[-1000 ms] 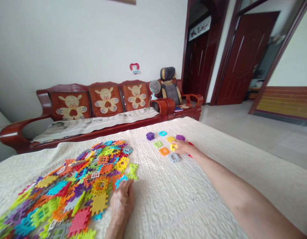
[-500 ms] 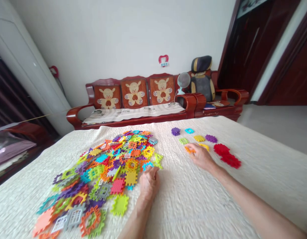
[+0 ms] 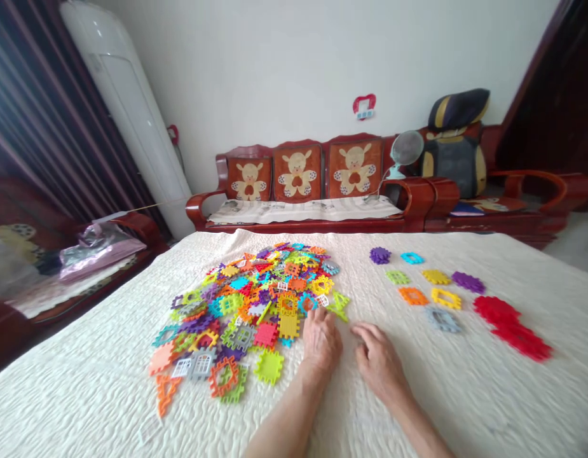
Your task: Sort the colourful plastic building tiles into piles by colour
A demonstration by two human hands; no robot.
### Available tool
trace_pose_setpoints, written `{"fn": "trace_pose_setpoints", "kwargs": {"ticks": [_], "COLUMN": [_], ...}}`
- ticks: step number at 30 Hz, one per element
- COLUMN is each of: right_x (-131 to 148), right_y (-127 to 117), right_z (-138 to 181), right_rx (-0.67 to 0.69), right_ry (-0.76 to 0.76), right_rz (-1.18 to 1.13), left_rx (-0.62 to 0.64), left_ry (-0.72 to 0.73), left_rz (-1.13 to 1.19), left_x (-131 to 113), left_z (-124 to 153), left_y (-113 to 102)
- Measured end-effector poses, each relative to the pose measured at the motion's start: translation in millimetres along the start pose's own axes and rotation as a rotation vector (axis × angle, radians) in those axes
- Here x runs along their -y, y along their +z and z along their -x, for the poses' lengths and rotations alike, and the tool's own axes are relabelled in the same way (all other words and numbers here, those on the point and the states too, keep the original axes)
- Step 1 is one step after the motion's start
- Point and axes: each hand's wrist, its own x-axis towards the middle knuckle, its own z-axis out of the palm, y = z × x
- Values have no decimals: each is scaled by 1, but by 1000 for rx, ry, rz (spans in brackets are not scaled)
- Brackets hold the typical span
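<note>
My left hand (image 3: pixel 323 338) rests at the right edge of a heap of plastic interlocking building pieces (image 3: pixel 267 334). Its fingers are curled closed around the lower edge of a small white window piece (image 3: pixel 322 300); the fingertips are partly hidden. Beside them lie a blue frame piece (image 3: pixel 302 304) and a lime green triangular piece (image 3: pixel 340 305). My right hand (image 3: pixel 380 359) hovers low over the quilted cover just right of the left one, fingers extended, thumb apart, nothing visible in it. An orange square frame piece (image 3: pixel 414 296) lies flat beyond it.
Sorted pieces lie on the right: a grey frame (image 3: pixel 443 320), a yellow frame (image 3: pixel 446 298), purple pieces (image 3: pixel 380 256) and red ones (image 3: pixel 517 327). The cream quilted cover (image 3: pixel 107 356) drapes the table. Behind stands a wooden sofa (image 3: pixel 412 197) with a small fan (image 3: pixel 407 149).
My right hand has let go of the orange frame piece and come back toward my left hand. A grey frame piece and the white window piece now show. The view has turned left.
</note>
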Motion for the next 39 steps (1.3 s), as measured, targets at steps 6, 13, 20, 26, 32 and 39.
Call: {"fn": "trace_pose_setpoints", "kwargs": {"ticks": [6,13,20,26,32,39], "right_x": [-3,-6,-8,-7,-4,-1], "right_y": [-2,-3,-1,1,0,-1], "right_z": [-6,-8,-7,-5,-5,-6], "right_rx": [-36,-52,-47,-20,-12,4], "right_ry": [-17,-53,-61,-60,-51,-42], "right_rz": [-1,1,-5,19,34,64], "left_rx": [43,9,-74,-161,-185,53], "left_ry": [-71,-91,-66,-145,-156,6], "left_rz": [-1,29,-27,-80,-102,-126], "left_x": [0,15,30,66,65,34], "left_z": [-1,-6,-18,-25,-33,-52], "left_y": [-7,-13,-27,-47,-42,-25]}}
